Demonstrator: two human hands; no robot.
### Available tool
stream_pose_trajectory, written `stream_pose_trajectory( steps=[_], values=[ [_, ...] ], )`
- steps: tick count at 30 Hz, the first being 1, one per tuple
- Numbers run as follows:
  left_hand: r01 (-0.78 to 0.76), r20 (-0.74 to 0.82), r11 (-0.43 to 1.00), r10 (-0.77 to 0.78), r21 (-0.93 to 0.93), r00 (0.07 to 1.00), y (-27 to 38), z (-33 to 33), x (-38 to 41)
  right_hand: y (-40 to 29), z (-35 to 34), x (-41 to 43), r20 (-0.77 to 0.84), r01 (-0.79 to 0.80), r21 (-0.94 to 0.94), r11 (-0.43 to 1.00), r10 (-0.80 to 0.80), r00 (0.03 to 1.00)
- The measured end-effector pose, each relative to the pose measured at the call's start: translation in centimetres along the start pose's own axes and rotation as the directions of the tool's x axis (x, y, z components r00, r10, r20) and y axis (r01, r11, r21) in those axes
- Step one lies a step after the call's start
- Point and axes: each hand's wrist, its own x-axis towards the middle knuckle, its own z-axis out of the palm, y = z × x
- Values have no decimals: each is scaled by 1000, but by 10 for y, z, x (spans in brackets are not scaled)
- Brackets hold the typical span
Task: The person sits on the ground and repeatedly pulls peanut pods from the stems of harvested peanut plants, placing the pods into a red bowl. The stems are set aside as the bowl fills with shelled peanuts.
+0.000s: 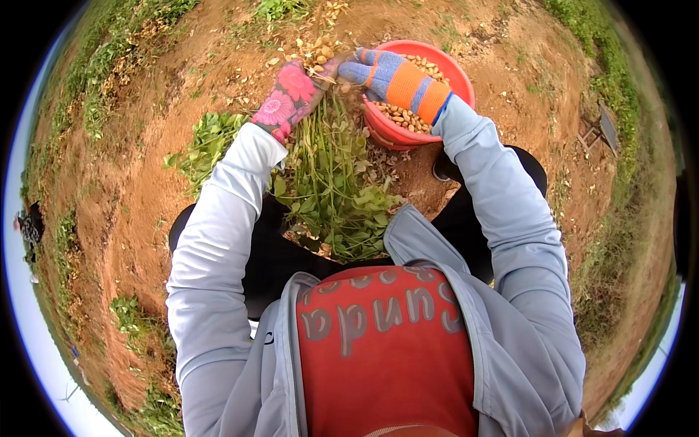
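Note:
My left hand (289,98), in a pink floral glove, is closed around the stems of a bunch of peanut plants (327,147). Their leafy tops (349,224) hang down between my legs, while the root end with pale peanut pods (321,50) points away from me. My right hand (396,79), in a blue and orange knit glove, reaches across a red bucket (461,74). Its bent fingertips are at the root end, beside my left hand; blur hides what lies between them. Picked peanuts (401,116) fill much of the bucket, partly covered by my right hand and wrist.
Leafy plants (213,139) lie on the reddish soil (158,136) left of the bunch. More pods (333,10) are on the ground ahead. A small low frame (598,131) stands at far right. Another person (31,224) is at the far left edge.

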Motion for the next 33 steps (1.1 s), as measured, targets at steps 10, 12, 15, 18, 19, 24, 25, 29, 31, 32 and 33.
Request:
stream_pose_trajectory(
  steps=[10,12,15,18,19,24,25,29,31,32,33],
  values=[
    [-227,-54,974,228,27,972,-58,34,30,3,8,-11,-168,235,-454,859,-342,925],
    [-282,-26,958,283,53,959,-68,36,35,2,6,-18,-208,229,-518,824,-381,901],
    [34,-39,998,-36,-53,999,-78,24,46,-6,0,-27,-214,622,-371,690,-715,666],
    [-90,-22,908,89,-409,996,-75,6,49,-8,-15,-41,-112,357,121,926,-345,932],
    [-100,12,772,137,-628,990,-69,4,45,-6,-21,-43,-118,332,263,906,-311,943],
    [-89,-25,950,85,-300,996,-13,1,9,2,-28,-15,-153,521,-63,851,-524,838],
    [-147,-70,970,136,-192,988,-3,2,2,5,-26,-11,-136,455,-199,868,-484,864],
    [-145,-62,951,168,275,984,5,0,2,4,-6,-5,-161,278,91,956,-261,952],
    [-114,-38,993,115,13,993,-9,10,8,1,3,-3,-140,177,-76,981,-186,973],
    [-192,-95,976,182,-105,979,-19,19,11,0,7,-2,-126,123,-149,981,-142,982],
    [-193,-114,961,173,-199,978,-30,28,14,0,9,-3,-118,141,-190,972,-165,979]
  ],
)
